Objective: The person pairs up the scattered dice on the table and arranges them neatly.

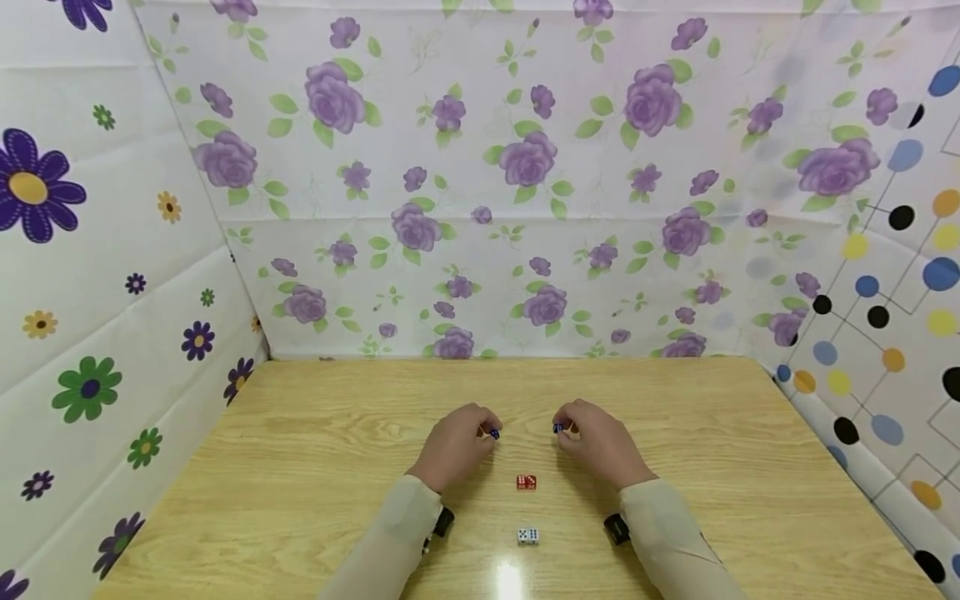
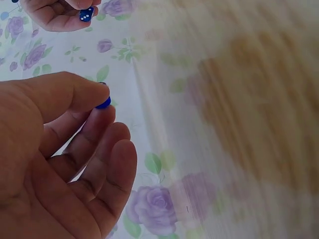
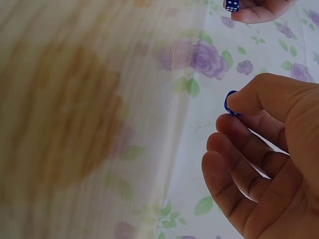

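Between thumb and fingertip my left hand pinches a blue die, held over the table. A second blue die is pinched the same way by my right hand, facing the first across a gap. In the left wrist view the thumb hides most of that hand's blue die; the right wrist view likewise shows only an edge of the other blue die. On the table between the forearms sit two red dice side by side. Nearer to me lie two white dice, also side by side.
The wooden table reaches back to a wall cloth with purple roses. Patterned cloths hang at the left and right sides. Black wrist cameras sit below each wrist, and light glares off the near table edge.
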